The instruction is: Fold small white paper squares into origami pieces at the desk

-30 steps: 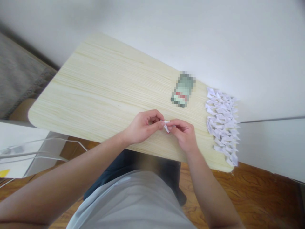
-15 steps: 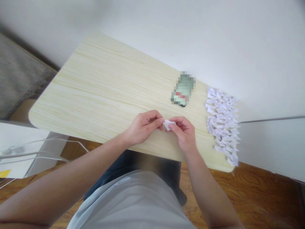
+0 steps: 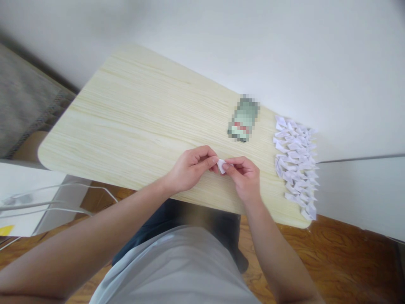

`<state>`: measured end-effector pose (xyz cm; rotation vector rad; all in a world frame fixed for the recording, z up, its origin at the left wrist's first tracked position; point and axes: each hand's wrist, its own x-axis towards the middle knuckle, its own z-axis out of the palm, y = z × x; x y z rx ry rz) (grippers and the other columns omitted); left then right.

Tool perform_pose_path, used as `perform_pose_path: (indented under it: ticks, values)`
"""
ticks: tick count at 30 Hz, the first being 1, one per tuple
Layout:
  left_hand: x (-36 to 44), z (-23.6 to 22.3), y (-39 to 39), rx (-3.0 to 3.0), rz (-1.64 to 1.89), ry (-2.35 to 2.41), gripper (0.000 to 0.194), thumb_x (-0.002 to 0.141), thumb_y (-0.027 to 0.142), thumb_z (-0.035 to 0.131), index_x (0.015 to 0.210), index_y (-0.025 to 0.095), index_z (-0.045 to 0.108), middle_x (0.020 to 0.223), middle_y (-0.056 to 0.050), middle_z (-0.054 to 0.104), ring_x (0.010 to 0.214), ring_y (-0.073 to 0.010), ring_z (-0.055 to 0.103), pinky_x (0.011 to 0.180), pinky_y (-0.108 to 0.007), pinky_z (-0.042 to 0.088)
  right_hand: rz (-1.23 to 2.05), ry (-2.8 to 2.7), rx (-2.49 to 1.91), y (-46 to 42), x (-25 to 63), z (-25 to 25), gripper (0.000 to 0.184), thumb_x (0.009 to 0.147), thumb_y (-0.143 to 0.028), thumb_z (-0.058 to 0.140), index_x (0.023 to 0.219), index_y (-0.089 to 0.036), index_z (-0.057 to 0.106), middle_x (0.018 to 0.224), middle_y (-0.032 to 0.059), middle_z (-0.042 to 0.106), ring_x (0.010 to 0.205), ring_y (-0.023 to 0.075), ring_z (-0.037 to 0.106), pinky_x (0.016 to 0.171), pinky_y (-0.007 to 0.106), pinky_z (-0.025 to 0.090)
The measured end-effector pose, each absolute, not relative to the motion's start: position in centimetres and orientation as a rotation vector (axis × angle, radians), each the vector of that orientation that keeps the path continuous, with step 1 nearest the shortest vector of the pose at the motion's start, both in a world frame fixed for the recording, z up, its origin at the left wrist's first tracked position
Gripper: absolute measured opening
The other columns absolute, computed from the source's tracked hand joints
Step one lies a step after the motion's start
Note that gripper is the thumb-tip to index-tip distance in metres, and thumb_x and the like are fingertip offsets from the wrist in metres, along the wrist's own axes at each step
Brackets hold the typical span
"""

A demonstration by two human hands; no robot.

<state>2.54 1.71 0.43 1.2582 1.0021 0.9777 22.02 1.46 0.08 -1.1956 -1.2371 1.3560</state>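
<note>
A small folded piece of white paper (image 3: 220, 165) is pinched between my two hands, just above the front part of the table. My left hand (image 3: 193, 169) is closed, its thumb and forefinger gripping the paper's left end. On the other side, my right hand (image 3: 247, 175) is closed on the right end, thumb on top. My fingers hide much of the paper. Rows of folded white paper figures (image 3: 295, 162) stand close together along the table's right end.
The pale wooden table (image 3: 120, 114) touches the white wall at the back. A phone (image 3: 243, 118), blurred out, lies beyond my hands. White cables (image 3: 72, 185) run over a white surface at the left. A grey cushioned piece (image 3: 25, 101) stands beyond the table's left end.
My right fingers have shifted slightly to the left over the paper, so less of it shows. My left hand stays almost where it was.
</note>
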Motion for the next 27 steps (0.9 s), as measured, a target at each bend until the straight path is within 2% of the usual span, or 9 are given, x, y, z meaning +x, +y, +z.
perform_pose_path:
  ticks: [5, 7, 10, 14, 22, 27]
  values:
    - [2.49, 0.21, 1.52, 1.322, 0.991, 1.014, 0.023, 0.099, 0.038, 0.061, 0.093, 0.016, 0.067, 0.085, -0.003, 0.071, 0.084, -0.016, 0.068, 0.08, -0.028, 0.053, 1.39, -1.216, -1.203, 1.61, 22.17, 0.37, 0.025, 0.078, -0.03, 0.087, 0.1, -0.026, 0.077, 0.085, 0.0001, 0.078, 0.073, 0.0161, 0.072, 0.068, 0.029, 0.06]
    - [2.53, 0.12, 1.46, 1.327, 0.995, 1.005, 0.022, 0.099, 0.038, 0.06, 0.095, 0.017, 0.067, 0.087, -0.004, 0.072, 0.086, -0.0168, 0.069, 0.081, -0.029, 0.054, 1.437, -1.219, -1.206, 1.76, 22.29, 0.47, 0.023, 0.081, -0.034, 0.084, 0.101, -0.026, 0.077, 0.088, 0.001, 0.079, 0.075, 0.017, 0.073, 0.072, 0.031, 0.061]
    - [2.6, 0.0, 1.41, 1.324, 0.989, 1.011, 0.022, 0.1, 0.038, 0.06, 0.097, 0.017, 0.068, 0.089, -0.005, 0.073, 0.087, -0.0182, 0.07, 0.083, -0.031, 0.055, 1.506, -1.219, -1.213, 2.02, 22.44, 0.53, 0.016, 0.087, -0.039, 0.078, 0.095, -0.025, 0.079, 0.085, 0.0016, 0.079, 0.074, 0.0173, 0.073, 0.072, 0.032, 0.062]
    - [2.62, -0.01, 1.39, 1.31, 0.983, 1.016, 0.022, 0.099, 0.039, 0.06, 0.097, 0.018, 0.067, 0.09, -0.004, 0.074, 0.088, -0.0191, 0.071, 0.084, -0.032, 0.056, 1.447, -1.286, -1.245, 2.09, 22.4, 0.63, 0.016, 0.087, -0.04, 0.078, 0.091, -0.025, 0.079, 0.079, 0.0006, 0.078, 0.068, 0.017, 0.071, 0.066, 0.031, 0.061]
    - [2.53, 0.11, 1.4, 1.331, 0.93, 1.036, 0.026, 0.1, 0.043, 0.058, 0.097, 0.019, 0.067, 0.092, -0.005, 0.073, 0.091, -0.0208, 0.071, 0.086, -0.034, 0.057, 1.318, -1.309, -1.301, 1.36, 21.78, 0.66, 0.017, 0.088, -0.041, 0.077, 0.091, -0.024, 0.075, 0.075, 0.0003, 0.076, 0.068, 0.0176, 0.071, 0.066, 0.031, 0.059]
    - [2.64, 0.38, 1.36, 1.333, 0.948, 1.027, 0.024, 0.099, 0.041, 0.058, 0.097, 0.019, 0.068, 0.089, -0.004, 0.073, 0.089, -0.0189, 0.07, 0.085, -0.032, 0.056, 1.255, -1.347, -1.316, 1.17, 21.55, 0.55, 0.016, 0.09, -0.04, 0.074, 0.092, -0.024, 0.073, 0.075, 0.0, 0.074, 0.067, 0.0164, 0.069, 0.065, 0.029, 0.057]
